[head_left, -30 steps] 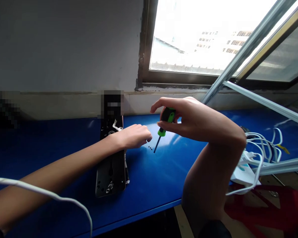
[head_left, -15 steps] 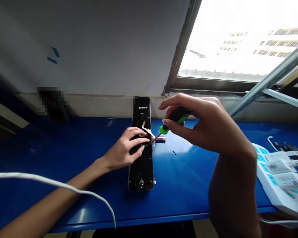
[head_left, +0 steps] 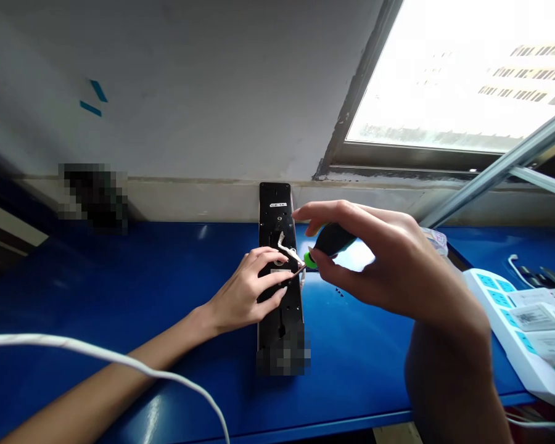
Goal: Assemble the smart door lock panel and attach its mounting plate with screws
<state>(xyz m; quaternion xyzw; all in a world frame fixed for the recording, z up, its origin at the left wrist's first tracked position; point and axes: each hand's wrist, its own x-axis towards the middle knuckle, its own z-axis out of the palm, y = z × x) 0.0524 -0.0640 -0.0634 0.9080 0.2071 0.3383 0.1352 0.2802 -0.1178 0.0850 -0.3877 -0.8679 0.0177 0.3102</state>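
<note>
A long black panel (head_left: pixel 277 231) with screw holes and a small white label lies lengthwise on the blue table. My left hand (head_left: pixel 247 288) rests on its middle, fingers spread over the surface. In my right hand (head_left: pixel 374 259) is a screwdriver (head_left: pixel 333 239) with a black and green handle, gripped between thumb and fingers. Its shaft slants down to the panel, and the tip is beside my left index fingertip. Whether a screw sits under the tip I cannot tell. A white-wrapped cable (head_left: pixel 287 248) comes out of the panel near the tip.
Several tiny black screws (head_left: pixel 339 291) lie right of the panel. A white power strip (head_left: pixel 502 320) with plugged-in adapters stands at the right. A white cable (head_left: pixel 120 356) crosses above my left forearm. Metal bars (head_left: pixel 494 163) slant before the window.
The view has shifted, so panel and hands appear further right. The screwdriver handle has turned and sits lower against the panel. A silver cylinder beside the panel is now hidden.
</note>
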